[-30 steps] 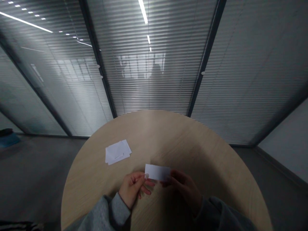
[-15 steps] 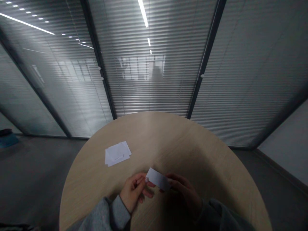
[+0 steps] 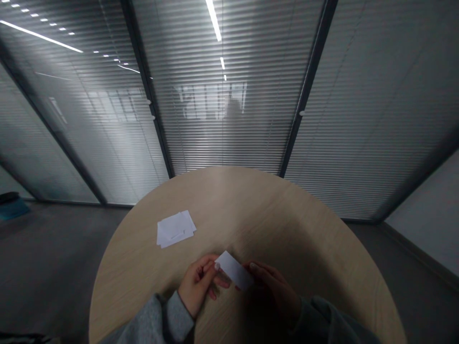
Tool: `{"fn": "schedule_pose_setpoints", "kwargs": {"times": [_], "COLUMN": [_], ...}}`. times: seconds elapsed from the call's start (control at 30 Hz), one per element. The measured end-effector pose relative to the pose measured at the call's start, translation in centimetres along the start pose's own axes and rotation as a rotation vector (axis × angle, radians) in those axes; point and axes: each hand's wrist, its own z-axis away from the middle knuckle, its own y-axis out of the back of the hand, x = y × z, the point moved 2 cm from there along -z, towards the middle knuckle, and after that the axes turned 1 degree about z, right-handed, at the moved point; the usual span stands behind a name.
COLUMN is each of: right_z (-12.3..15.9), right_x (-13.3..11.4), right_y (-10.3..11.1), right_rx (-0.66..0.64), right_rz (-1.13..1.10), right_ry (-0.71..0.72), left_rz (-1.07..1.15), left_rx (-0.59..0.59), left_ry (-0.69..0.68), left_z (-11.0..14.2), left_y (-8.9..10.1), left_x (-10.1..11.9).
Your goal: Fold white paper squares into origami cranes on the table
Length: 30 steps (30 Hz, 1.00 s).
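Observation:
A small white card (image 3: pixel 234 270) is held tilted just above the near part of the table. My left hand (image 3: pixel 201 283) pinches its left corner between thumb and fingers. At the card's right end, my right hand (image 3: pixel 274 288) grips it too, the thumb along the top side; shadow darkens much of this hand. Farther off to the left, a loose pile of white paper pieces (image 3: pixel 175 229) lies flat on the table, overlapping unevenly.
The round wooden table (image 3: pixel 229 196) spreads under both hands. Behind it stand glass partitions with blinds (image 3: pixel 222 138) and dark frames. A blue bin-like object (image 3: pixel 13 206) is on the floor at far left.
The card has turned slightly, its right end dipping toward me. My right thumb has shifted a little. The paper pile is unchanged.

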Motion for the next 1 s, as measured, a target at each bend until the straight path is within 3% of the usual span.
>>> {"fn": "schedule_pose_setpoints", "kwargs": {"times": [0.33, 0.67, 1.0], "right_z": [-0.2, 0.0, 0.4], "right_x": [-0.2, 0.5, 0.3], "right_y": [-0.4, -0.4, -0.6], "right_rx": [-0.175, -0.036, -0.033], "right_rz": [0.188, 0.449, 0.515], "right_ry": [0.125, 0.257, 0.272], "left_rz": [0.019, 0.079, 0.116], "left_rx": [-0.033, -0.171, -0.290], "left_ry": [-0.031, -0.062, -0.054], "left_z": [0.0, 0.8, 1.1], "left_y": [-0.1, -0.9, -1.1], "left_x": [-0.1, 0.0, -0.8]}}
